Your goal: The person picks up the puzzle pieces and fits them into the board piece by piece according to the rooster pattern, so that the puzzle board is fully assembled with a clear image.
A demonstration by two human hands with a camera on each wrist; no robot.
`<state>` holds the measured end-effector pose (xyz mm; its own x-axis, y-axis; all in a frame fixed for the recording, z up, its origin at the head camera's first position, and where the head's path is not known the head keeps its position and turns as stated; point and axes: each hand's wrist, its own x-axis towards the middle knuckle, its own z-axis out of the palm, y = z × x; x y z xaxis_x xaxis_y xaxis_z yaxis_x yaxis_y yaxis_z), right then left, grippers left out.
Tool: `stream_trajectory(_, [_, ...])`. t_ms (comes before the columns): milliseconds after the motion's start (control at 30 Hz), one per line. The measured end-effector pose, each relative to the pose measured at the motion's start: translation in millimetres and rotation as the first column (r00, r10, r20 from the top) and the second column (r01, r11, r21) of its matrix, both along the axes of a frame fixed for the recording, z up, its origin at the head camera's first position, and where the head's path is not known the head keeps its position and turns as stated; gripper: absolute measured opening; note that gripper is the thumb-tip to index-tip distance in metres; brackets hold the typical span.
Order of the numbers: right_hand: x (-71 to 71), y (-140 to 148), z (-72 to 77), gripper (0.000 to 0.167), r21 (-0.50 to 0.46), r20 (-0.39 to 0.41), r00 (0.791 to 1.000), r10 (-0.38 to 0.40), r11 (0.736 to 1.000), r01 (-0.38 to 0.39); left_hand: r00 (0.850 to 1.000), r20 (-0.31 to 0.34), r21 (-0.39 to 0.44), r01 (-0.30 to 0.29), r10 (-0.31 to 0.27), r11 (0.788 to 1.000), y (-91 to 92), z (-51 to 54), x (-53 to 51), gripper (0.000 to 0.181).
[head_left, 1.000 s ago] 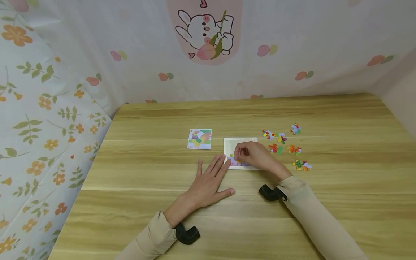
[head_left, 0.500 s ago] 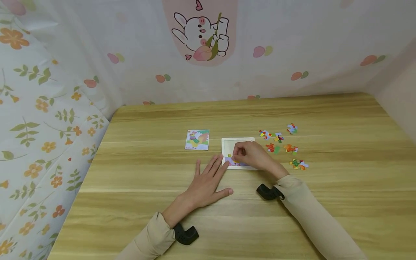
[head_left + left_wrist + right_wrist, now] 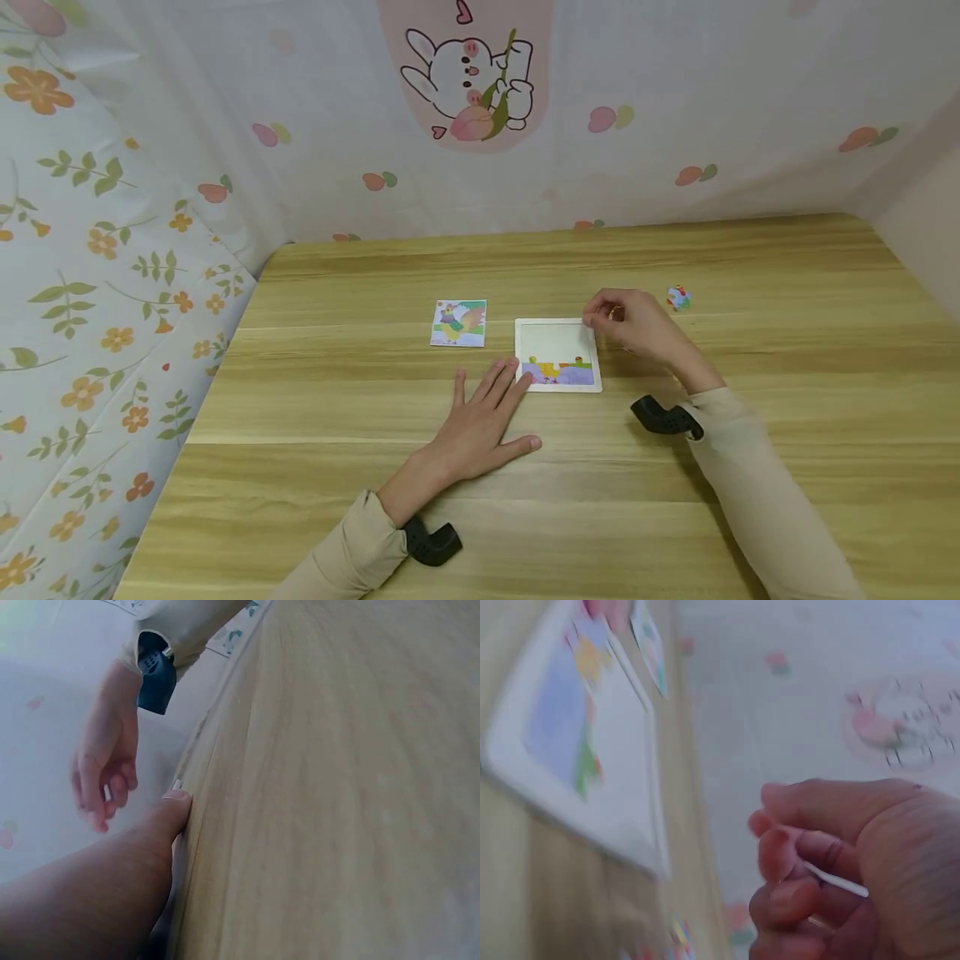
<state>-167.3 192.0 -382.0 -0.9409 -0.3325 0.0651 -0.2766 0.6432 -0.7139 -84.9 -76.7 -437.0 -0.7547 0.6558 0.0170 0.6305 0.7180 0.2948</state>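
Observation:
A white puzzle tray point(image 3: 597, 367) lies mid-table, with a strip of joined puzzle pieces point(image 3: 576, 375) along its near side. My left hand point(image 3: 474, 429) rests flat with spread fingers, its fingertips at the tray's left edge. Over the tray's far right corner hovers my right hand point(image 3: 633, 321). In the right wrist view its fingers point(image 3: 780, 851) are loosely bent, and nothing shows between them and the thumb. One loose puzzle piece point(image 3: 678, 297) is visible beyond that hand, which hides most of the others from the head camera. Blurred loose pieces point(image 3: 681, 939) appear low in the right wrist view.
Left of the tray lies a small square picture card point(image 3: 458, 323) showing a bird-like animal. The wooden table point(image 3: 337, 375) meets a printed curtain point(image 3: 300, 83) at the back and left. Each wrist wears a black device point(image 3: 666, 417).
My right hand has left the piece strip in the tray and moved right and away, covering most of the loose pieces. My left hand stays in place.

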Motion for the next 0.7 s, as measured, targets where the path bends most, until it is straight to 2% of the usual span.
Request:
stream_trajectory(167, [-4.2, 31, 5.3, 0.021, 0.017, 0.018, 0.997, -0.073, 0.997, 0.073, 1.0, -0.003, -0.008, 0.0, 0.0, 1.0, 1.5, 0.3, -0.6, 0.08])
stream_trajectory(333, [-4.0, 46, 7.0, 0.022, 0.048, 0.042, 0.988, -0.148, 0.988, 0.146, 1.0, -0.005, -0.005, -0.003, 0.003, 1.0, 1.2, 0.5, 0.0, 0.08])
stream_trajectory(567, [-9.2, 45, 1.8, 0.028, 0.113, 0.091, 0.984, -0.154, 0.983, 0.143, 1.0, -0.005, -0.012, -0.004, 0.004, 1.0, 0.1, -0.1, 0.3, 0.08])
stream_trajectory(700, [-10.4, 45, -1.4, 0.031, 0.176, 0.082, 0.981, -0.177, 0.971, 0.161, 1.0, -0.006, -0.008, -0.001, 0.001, 1.0, 0.3, 0.1, 0.3, 0.08])
